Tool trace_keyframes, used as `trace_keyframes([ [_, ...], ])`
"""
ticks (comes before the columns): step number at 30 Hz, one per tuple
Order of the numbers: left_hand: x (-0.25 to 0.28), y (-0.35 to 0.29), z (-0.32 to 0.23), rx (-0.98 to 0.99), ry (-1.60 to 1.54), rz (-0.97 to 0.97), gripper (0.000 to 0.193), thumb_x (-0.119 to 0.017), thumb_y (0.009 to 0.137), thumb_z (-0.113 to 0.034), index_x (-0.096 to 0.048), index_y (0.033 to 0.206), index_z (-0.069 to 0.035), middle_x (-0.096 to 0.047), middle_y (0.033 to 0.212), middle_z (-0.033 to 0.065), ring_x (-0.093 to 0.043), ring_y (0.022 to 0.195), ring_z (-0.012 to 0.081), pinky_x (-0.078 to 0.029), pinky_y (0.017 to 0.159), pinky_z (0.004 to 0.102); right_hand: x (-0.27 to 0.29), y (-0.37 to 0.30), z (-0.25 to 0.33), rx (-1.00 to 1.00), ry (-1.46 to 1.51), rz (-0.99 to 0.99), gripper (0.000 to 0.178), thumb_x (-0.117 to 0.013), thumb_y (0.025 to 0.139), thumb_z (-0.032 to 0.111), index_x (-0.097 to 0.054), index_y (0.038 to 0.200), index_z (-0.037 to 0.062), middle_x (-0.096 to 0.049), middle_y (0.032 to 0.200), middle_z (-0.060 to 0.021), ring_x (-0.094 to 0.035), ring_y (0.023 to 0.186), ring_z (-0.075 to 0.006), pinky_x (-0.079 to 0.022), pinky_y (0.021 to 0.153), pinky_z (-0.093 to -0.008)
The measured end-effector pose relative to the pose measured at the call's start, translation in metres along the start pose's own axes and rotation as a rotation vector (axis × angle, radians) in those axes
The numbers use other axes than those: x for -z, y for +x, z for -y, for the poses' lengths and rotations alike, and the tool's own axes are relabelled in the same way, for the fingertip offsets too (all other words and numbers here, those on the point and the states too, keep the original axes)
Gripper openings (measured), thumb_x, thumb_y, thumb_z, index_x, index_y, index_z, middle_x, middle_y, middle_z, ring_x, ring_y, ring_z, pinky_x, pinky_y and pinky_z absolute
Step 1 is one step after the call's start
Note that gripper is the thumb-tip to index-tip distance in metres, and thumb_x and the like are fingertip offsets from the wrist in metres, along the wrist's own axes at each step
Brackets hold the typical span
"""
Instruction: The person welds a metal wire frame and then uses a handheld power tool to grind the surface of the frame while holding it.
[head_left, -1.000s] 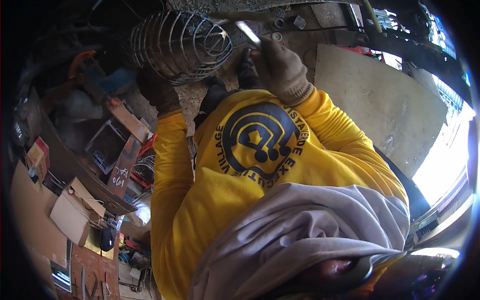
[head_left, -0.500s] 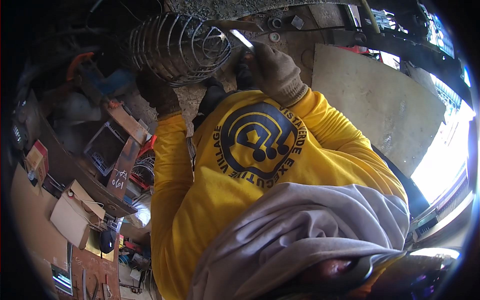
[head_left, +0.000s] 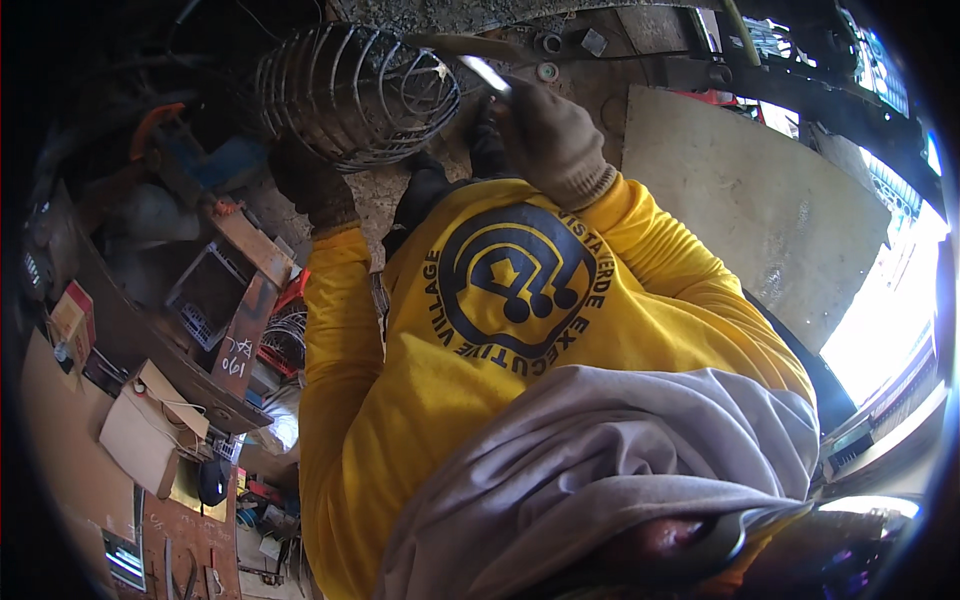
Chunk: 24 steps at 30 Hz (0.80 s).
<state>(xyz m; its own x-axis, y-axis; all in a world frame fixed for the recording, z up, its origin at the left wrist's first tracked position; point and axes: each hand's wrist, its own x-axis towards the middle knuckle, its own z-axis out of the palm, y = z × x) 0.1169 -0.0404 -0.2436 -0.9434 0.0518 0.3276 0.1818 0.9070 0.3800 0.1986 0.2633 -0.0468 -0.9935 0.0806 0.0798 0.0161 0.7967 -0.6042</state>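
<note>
A rounded cage of bent metal rods [head_left: 362, 98] is at the upper left, its rods curving in toward a narrower right end. My left hand [head_left: 312, 188], in a dark work glove, is closed at the cage's near left edge; shadow hides most of its fingers. In a brown knit glove, my right hand [head_left: 552, 140] wraps round the bright metal handle of what looks like a chipping hammer [head_left: 484, 74]. The hammer's long, thin, dark head lies over or against the cage's far right side; whether they touch I cannot tell.
To the right a large pale sheet [head_left: 750, 200] leans or lies flat. On the left are a rusty steel beam [head_left: 240, 350], a grey plastic crate [head_left: 208, 295], an open cardboard box [head_left: 150, 430] and a coil of wire [head_left: 288, 338]. A small ring [head_left: 547, 72] lies beyond my right hand.
The cage and my left hand have shifted very slightly left. My right hand keeps its hold on the hammer and has barely moved.
</note>
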Motion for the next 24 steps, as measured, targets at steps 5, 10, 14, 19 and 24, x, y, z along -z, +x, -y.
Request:
trace_keyframes([
  [5,0.005,0.003,-0.012,-0.06,0.074,-0.054,0.036,-0.064,0.085,-0.024,-0.061,0.115,-0.005,-0.064,0.111,0.016,-0.063,0.102,0.0291,-0.049,0.086,0.0378,0.005,-0.001,-0.005,0.011,0.066,-0.044,0.023,-0.061,0.091,0.019,-0.059,0.109,0.0061,-0.065,0.079,-0.017,-0.064,0.071,-0.0385,-0.052,0.062,-0.0447],
  [10,-0.003,-0.001,0.001,0.003,-0.044,-0.024,0.035,-0.063,0.086,-0.023,-0.06,0.116,-0.004,-0.064,0.112,0.0169,-0.062,0.101,0.0308,-0.049,0.088,0.0381,0.0,0.004,0.001,-0.018,-0.029,0.074,0.023,-0.063,0.09,0.018,-0.061,0.11,0.0063,-0.066,0.078,-0.0147,-0.067,0.072,-0.0349,-0.052,0.062,-0.0436],
  [14,0.002,0.001,-0.008,-0.032,0.104,0.001,0.036,-0.061,0.088,-0.022,-0.059,0.119,-0.004,-0.063,0.113,0.0176,-0.061,0.104,0.0327,-0.049,0.088,0.0401,0.003,0.001,-0.003,0.014,0.086,-0.064,0.023,-0.065,0.089,0.019,-0.061,0.108,0.0061,-0.066,0.078,-0.0155,-0.067,0.071,-0.0347,-0.053,0.062,-0.0436],
  [19,-0.001,-0.003,-0.002,0.007,0.031,-0.053,0.04,-0.058,0.091,-0.026,-0.056,0.125,-0.003,-0.061,0.118,0.0194,-0.058,0.108,0.0366,-0.046,0.093,0.0449,0.003,0.012,0.001,-0.022,-0.028,0.005,0.031,-0.063,0.09,0.023,-0.06,0.114,0.0047,-0.068,0.08,-0.015,-0.068,0.068,-0.0344,-0.055,0.059,-0.0424],
  [24,-0.001,-0.002,-0.006,-0.118,0.154,-0.095,0.043,-0.06,0.091,-0.026,-0.054,0.127,-0.003,-0.06,0.12,0.0193,-0.058,0.108,0.036,-0.047,0.094,0.0441,0.007,0.014,0.001,0.182,0.047,-0.207,0.032,-0.063,0.09,0.025,-0.059,0.115,0.0066,-0.068,0.077,-0.014,-0.068,0.067,-0.0337,-0.056,0.058,-0.041],
])
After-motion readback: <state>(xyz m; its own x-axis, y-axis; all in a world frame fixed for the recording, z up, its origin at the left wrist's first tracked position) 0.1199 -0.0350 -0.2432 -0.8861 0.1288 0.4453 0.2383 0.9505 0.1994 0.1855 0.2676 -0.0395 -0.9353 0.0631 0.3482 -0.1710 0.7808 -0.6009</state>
